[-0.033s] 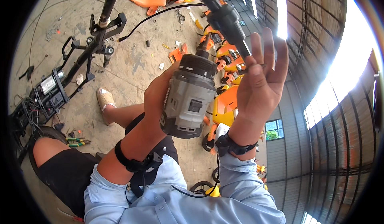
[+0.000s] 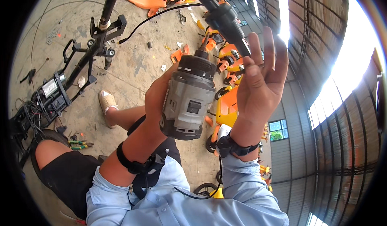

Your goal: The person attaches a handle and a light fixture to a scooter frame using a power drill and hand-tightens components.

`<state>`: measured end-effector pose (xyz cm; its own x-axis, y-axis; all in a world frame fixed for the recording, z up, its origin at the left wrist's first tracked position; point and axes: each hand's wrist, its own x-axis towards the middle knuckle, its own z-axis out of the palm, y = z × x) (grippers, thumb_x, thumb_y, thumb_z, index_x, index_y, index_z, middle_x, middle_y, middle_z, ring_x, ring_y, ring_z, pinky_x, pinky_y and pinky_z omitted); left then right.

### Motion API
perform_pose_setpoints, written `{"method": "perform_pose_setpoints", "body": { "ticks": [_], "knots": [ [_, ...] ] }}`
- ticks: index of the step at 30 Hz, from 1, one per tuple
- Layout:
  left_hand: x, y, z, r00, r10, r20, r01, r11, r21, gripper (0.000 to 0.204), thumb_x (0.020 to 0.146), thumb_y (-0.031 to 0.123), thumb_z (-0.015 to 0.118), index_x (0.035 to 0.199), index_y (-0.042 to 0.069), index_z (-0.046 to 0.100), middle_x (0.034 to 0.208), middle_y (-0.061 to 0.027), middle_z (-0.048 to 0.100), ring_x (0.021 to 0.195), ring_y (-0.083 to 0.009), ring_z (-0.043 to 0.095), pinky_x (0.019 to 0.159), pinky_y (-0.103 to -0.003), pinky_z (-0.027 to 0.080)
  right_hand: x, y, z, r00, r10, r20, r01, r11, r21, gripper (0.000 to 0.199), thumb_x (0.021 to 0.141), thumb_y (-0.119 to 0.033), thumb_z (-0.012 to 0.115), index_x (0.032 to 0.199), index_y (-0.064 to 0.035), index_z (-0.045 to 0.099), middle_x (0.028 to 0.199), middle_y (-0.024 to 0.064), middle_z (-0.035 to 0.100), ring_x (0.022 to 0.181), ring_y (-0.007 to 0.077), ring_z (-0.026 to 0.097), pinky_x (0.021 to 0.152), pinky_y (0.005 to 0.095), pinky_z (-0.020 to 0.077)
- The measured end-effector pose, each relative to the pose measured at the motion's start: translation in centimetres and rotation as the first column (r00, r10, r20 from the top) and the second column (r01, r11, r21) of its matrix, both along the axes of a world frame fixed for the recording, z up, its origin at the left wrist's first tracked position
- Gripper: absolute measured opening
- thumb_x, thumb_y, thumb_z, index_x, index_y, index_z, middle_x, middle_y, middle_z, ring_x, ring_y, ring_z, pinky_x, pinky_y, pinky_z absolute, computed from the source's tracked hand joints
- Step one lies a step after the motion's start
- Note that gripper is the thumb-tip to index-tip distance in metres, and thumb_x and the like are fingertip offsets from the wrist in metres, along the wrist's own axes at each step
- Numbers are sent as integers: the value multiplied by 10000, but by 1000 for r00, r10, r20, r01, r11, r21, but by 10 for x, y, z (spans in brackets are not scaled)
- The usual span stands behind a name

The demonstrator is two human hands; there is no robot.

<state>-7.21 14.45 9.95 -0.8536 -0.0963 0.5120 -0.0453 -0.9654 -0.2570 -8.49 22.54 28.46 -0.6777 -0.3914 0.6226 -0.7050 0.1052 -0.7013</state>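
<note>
Power drill [image 2: 188, 99] gripped in left hand [image 2: 156, 95], black handlebar [image 2: 226, 22] at right hand [image 2: 260, 84], its hold unclear

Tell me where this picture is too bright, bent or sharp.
In the head view, the bright opening at right glares white; the head view also bows the roof and blackens the corners; in the head view, the drill looks fairly sharp.

Light blue shirt, black shorts, a strap on each forearm.
The buttoned shirt [image 2: 181, 210] has small pale buttons and short turned-up sleeves, the left sleeve [image 2: 105, 195] carrying a stitched tab; the shorts [image 2: 70, 181] are plain. Each black strap, left [image 2: 135, 167] and right [image 2: 238, 147], bears a dark buckle-like piece; a thin black cable [image 2: 221, 173] hangs below the right one. A tan shoe [image 2: 107, 101] shows.
</note>
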Motion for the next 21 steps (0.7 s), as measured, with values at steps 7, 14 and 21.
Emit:
{"method": "perform_pose_setpoints", "body": {
  "ticks": [7, 14, 21],
  "knots": [
    [10, 0, 8, 991, -132, -16, 132, 968, 212, 477, 1095, 264, 315, 1465, -13, 434, 1282, -222, 619, 1023, -258, 700, 854, -382, 618, 13, -10, 3, 979, 13, -204, 28, 980, 195, 844, 791, 214, 706, 1520, -17, 348, 1681, 182, 114, 1434, 355, 434, 913, 313, 622],
    [13, 5, -5, 917, -381, 121, 329, 890, 315, 433, 1077, 277, 340, 1389, 19, 491, 1235, -213, 630, 1001, -276, 697, 843, -392, 615, 12, -8, 3, 977, 10, -213, 37, 976, 216, 414, 749, 163, 794, 1073, -15, 607, 1661, 202, 162, 1452, 344, 413, 907, 322, 618],
    [15, 2, -8, 987, -88, 137, 85, 996, 27, 366, 1042, 229, 424, 1323, 21, 535, 1194, -183, 648, 988, -265, 693, 840, -389, 595, 8, -5, -5, 939, -37, -343, 142, 947, 287, 355, 696, 55, 893, 885, -48, 611, 1602, 215, 320, 1381, 324, 493, 900, 360, 564]
  ]
}}
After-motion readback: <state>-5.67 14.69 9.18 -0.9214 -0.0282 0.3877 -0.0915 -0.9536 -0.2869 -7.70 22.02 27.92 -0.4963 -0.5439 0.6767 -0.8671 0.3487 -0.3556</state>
